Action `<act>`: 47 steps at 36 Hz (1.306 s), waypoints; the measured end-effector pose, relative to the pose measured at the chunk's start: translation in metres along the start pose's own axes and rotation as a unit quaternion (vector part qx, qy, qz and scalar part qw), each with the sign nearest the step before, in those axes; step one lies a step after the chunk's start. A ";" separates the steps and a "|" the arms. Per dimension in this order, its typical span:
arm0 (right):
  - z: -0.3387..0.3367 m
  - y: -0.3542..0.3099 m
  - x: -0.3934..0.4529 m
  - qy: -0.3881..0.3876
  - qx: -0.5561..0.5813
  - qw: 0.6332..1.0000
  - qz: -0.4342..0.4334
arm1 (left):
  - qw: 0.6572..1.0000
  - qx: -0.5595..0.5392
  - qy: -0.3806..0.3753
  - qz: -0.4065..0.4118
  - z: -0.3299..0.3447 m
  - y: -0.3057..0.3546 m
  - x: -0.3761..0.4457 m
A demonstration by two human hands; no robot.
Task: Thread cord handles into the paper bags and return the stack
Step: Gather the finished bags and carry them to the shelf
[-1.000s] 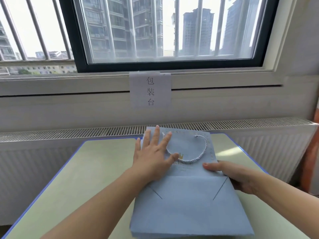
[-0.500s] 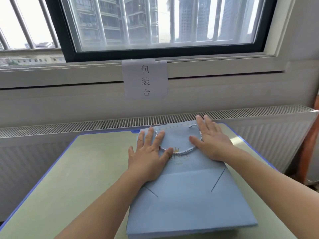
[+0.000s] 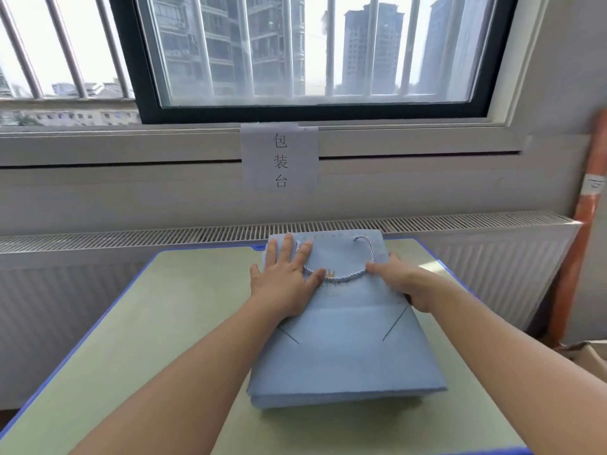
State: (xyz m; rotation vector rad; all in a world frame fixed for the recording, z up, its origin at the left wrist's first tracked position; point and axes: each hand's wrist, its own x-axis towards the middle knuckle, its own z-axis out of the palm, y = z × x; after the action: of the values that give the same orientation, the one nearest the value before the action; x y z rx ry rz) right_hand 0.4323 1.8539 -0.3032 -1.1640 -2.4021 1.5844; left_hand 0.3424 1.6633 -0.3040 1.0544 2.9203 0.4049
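A stack of flat light-blue paper bags (image 3: 345, 353) lies on the green table (image 3: 184, 323), mouth toward the window. A twisted white-blue cord handle (image 3: 348, 275) loops across the top bag. My left hand (image 3: 282, 280) lies flat with spread fingers on the upper left part of the top bag, its thumb touching the cord. My right hand (image 3: 399, 280) is at the stack's right edge, thumb on top by the cord's right end, its other fingers hidden under or beside the edge.
A radiator grille (image 3: 131, 238) and a wall with a paper sign (image 3: 280, 157) stand just behind the table. An orange pole (image 3: 581, 224) leans at the right. A cardboard box corner (image 3: 588, 356) sits low on the right, beside the table.
My right hand slid from flat on the bag's upper right back to the stack's right edge. The left hand stayed pressed on the bag.
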 end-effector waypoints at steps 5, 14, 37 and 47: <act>0.006 -0.006 -0.010 0.016 0.022 1.000 -0.005 | 0.998 -0.058 0.026 -0.018 -0.007 -0.002 0.000; 0.009 0.002 -0.006 0.010 0.016 0.999 -0.041 | 0.836 -0.527 -0.012 -0.150 0.013 -0.032 -0.011; 0.005 0.001 -0.040 -0.005 0.119 0.993 0.019 | 0.907 -0.353 -0.076 -0.216 -0.006 -0.025 -0.008; 0.002 0.000 -0.039 -0.035 0.132 0.989 0.058 | 0.870 -0.413 -0.050 -0.263 0.003 -0.031 -0.015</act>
State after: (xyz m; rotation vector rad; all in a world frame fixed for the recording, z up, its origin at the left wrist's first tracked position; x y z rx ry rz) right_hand 0.4596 1.8291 -0.2904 -1.2336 -2.1104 1.9387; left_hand 0.3343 1.6316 -0.3160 0.1445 2.3360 1.3236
